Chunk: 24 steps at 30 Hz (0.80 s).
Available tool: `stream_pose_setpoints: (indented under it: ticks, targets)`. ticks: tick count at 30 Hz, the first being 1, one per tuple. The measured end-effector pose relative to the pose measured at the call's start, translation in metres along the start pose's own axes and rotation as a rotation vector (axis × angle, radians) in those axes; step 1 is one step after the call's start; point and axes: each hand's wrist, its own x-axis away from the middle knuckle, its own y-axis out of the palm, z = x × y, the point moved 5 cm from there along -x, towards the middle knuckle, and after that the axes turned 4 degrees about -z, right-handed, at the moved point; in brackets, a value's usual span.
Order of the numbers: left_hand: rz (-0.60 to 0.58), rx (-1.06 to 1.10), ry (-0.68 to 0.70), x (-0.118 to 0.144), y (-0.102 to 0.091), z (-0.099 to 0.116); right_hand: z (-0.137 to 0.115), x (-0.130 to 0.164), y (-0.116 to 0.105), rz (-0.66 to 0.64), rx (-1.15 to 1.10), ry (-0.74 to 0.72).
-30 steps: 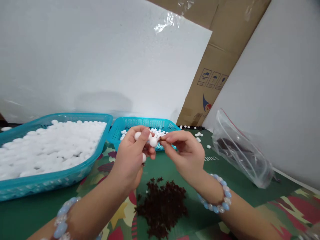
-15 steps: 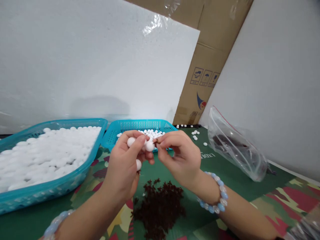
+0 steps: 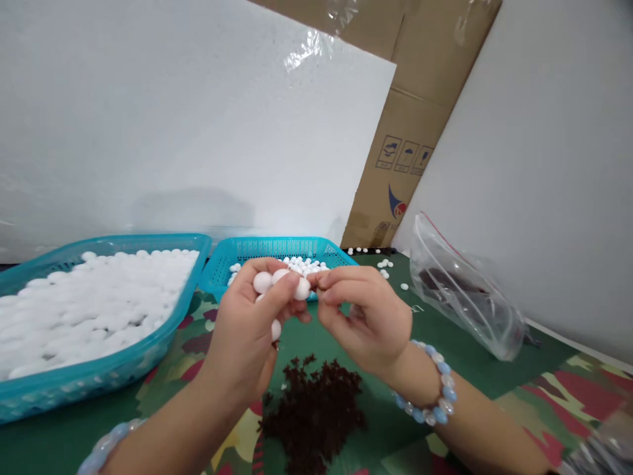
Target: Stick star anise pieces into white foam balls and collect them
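Shifting slightly toward three o'clock since the frame half a second earlier, the right hand [image 3: 370,313] is now working above the table [image 3: 465,349], with the end white ball [image 3: 302,289] drifting the same way. That ball is lying at nine o'clock from the right fingertips, just beside them, while the left hand [image 3: 247,323] is holding it and is the nearer of the two. Left fingers are curling around several other white balls [image 3: 262,282], the upper ones forming a short row whose long axis is running roughly from nine to three o'clock, pointing at the right hand; one more is peeking out below, toward six. Right thumb and forefinger are pinching together on what appears to be a small brown piece [image 3: 320,285], though the fingertips are largely hiding it. A brown pile [image 3: 314,415] is spreading at six o'clock, a smaller blue basket [image 3: 277,243] is sitting at twelve, a larger blue tray [image 3: 123,363] at nine, and a clear plastic bag [image 3: 489,316] is leaning at three.
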Motion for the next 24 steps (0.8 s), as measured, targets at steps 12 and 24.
stream_pose_setpoints:
  ticks: [12,24]
  targets:
    - [0.115,0.05,-0.01,0.007,0.002,-0.002,-0.013,0.0,-0.003,-0.099,0.202,-0.225]
    - [0.191,-0.028,0.003,0.014,0.0,-0.004,-0.019,0.0,-0.009,-0.235,0.205,-0.27]
